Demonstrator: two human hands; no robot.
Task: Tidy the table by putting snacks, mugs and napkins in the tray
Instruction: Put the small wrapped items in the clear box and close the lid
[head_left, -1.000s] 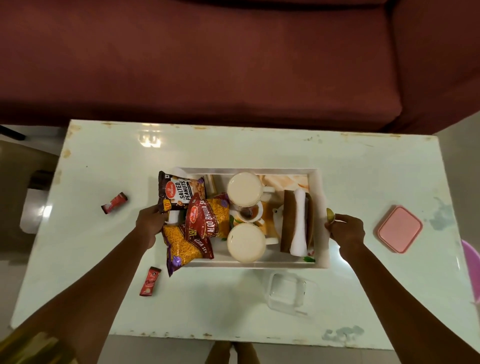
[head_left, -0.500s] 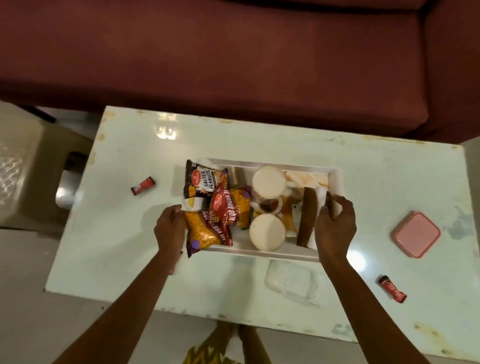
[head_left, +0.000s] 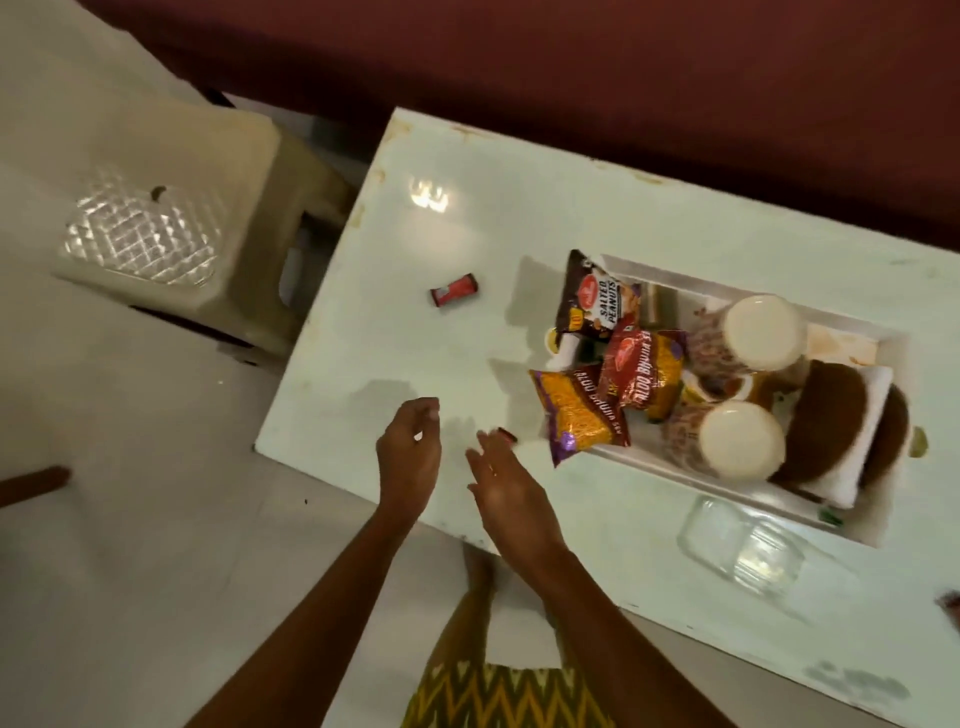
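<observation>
Moved: both hands have come off the ends of the tray (head_left: 691, 285) and now hang together at lower centre of the frame, over the near corner of the table (head_left: 467, 234). The view has swung too, so the table runs diagonally.
Left hand (head_left: 410, 457): fingers loosely curled, holding nothing that I can see.
Right hand (head_left: 511, 499): fingers straight and close together, tips reaching for a small red packet, nothing gripped.
Small red packet (head_left: 506, 435): flat on the table, left of the tray, between the right fingertips and the yellow snack bag (head_left: 582, 415).
Its axis: only one end shows past the fingers, so I cannot tell which way it points.
Second red packet (head_left: 456, 291): upper centre, well apart from the hands; its long axis runs roughly left to right, right end slightly higher.
Step in hand: probably picking up the near packet.
Doing it well: pinch it across its narrow width between thumb and forefinger. Lift it clear of the yellow bag overhanging the tray edge, then drop it into a gap beside the mugs (head_left: 758, 332).
</observation>
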